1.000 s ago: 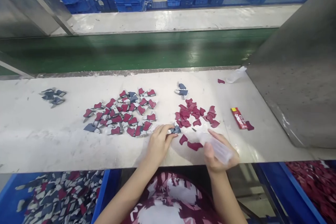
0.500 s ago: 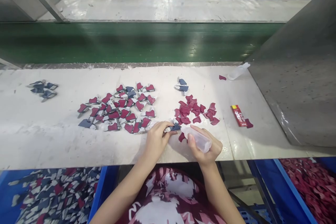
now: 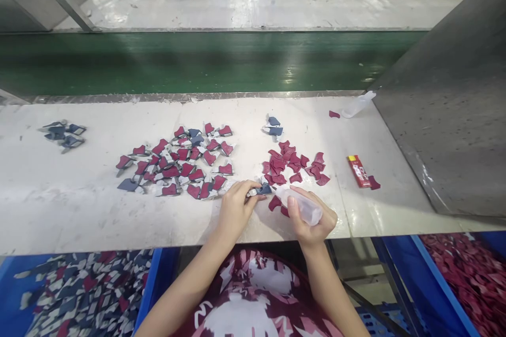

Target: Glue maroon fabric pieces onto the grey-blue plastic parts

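Observation:
Between the fingers of my left hand [image 3: 236,209] is a small dark-blue and grey plastic part [image 3: 262,189], held just above the table. My right hand [image 3: 316,224] is wrapped round a translucent squeeze bottle [image 3: 303,207], tilted so its narrow tip points left at the part. Whether the tip touches the part I cannot tell. Loose maroon pieces [image 3: 284,160] lie in a pile just beyond my hands, and a maroon piece [image 3: 274,202] sits under the bottle. To the left spreads a group of grey parts with maroon tops [image 3: 184,154]. Two blue-topped parts [image 3: 273,126] lie behind the pile.
A red packet [image 3: 358,171] and another clear bottle [image 3: 358,104] are at the right, beside a metal panel [image 3: 446,100]. More parts [image 3: 65,134] lie far left. A green belt [image 3: 221,60] runs behind the white table [image 3: 79,210]. Full blue bins [image 3: 158,279] stand below.
My right hand has drawn the bottle slightly to the right, away from the blue and grey part. My left hand stays in place with the part.

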A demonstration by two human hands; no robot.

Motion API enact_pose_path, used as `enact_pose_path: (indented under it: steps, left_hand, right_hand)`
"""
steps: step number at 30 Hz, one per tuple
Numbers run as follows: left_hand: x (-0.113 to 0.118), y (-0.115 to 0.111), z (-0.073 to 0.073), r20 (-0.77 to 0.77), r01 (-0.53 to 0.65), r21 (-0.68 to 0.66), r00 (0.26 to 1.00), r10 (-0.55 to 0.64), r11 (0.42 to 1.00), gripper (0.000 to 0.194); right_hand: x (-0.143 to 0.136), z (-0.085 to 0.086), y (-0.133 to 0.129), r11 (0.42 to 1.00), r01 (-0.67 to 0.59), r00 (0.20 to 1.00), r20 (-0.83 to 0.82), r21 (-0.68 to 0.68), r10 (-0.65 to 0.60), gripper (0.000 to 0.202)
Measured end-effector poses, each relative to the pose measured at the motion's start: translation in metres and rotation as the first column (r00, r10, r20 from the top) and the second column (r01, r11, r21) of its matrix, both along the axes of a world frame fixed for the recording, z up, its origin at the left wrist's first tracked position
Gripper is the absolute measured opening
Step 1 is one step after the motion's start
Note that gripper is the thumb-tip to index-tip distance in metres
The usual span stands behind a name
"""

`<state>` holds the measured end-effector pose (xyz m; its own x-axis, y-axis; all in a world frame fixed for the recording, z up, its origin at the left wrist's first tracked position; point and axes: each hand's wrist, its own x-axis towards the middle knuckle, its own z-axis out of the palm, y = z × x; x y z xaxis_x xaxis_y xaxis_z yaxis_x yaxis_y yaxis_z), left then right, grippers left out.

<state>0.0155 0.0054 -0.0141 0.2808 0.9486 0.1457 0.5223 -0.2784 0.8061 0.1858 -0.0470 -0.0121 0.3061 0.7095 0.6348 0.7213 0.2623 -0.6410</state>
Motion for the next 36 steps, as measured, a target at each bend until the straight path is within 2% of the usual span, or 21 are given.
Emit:
enact_pose_path:
  steps: [8,22,36]
  left_hand:
    - [0.001,0.001,-0.003,0.02,-0.012,0.022,1.0,0.012,1.0,0.017]
    - [0.001,0.001,-0.004,0.014,-0.064,-0.019,0.998,0.064,0.998,0.022]
    - [0.001,0.002,-0.001,0.018,-0.058,-0.045,0.998,0.059,0.997,0.023]
  right_hand:
    - [0.002,-0.006,-0.005,1.0,0.009,0.996,-0.089,0.023,-0.007,0.011]
    - [-0.008,0.002,-0.002,0.997,-0.072,0.993,-0.093,0.008,0.072,0.011]
    - [-0.014,0.0,0.002,0.989,-0.145,0.981,-0.126,0.036,0.149,0.017]
